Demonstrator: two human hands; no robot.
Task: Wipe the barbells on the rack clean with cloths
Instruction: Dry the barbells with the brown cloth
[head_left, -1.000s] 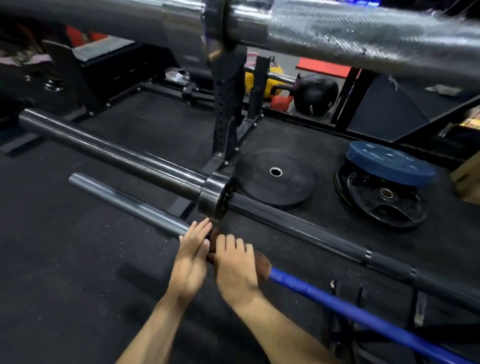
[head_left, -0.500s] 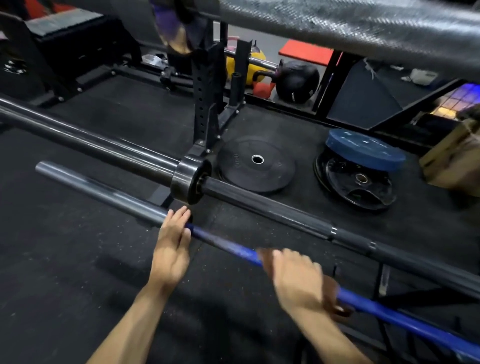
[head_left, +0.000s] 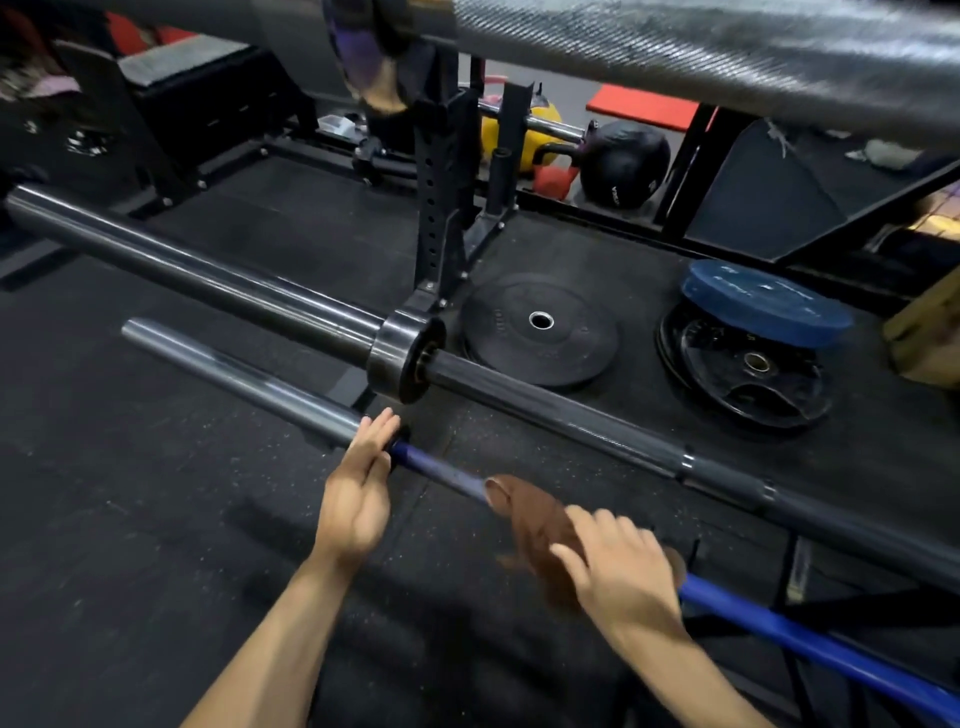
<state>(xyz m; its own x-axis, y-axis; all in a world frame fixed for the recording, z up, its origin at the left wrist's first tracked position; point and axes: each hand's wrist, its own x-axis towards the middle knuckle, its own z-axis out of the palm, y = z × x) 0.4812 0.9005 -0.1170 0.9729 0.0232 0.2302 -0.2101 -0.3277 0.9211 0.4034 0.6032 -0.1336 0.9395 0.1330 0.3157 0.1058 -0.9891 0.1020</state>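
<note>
Gripping the brown cloth (head_left: 535, 525) round the blue-shafted steel barbell (head_left: 779, 631), my right hand (head_left: 621, 574) has slid back toward my left hand (head_left: 358, 493), resting flat-fingered at the collar.

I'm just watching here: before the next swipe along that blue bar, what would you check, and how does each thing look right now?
1. Cloth on the bar: the brown cloth is wrapped over the blue barbell. Ok.
2. Grip on the cloth: the right hand curls over it. Ok.
3. Bar steadied: the left hand rests flat where the blue shaft meets the grey sleeve. Ok.
4. Path free: bare blue shaft lies between the two hands. Ok.
5. Blue bar seated on its rack: support hidden. Cannot tell.
6. Dirt left on the shaft: too blurred. Cannot tell.
</note>
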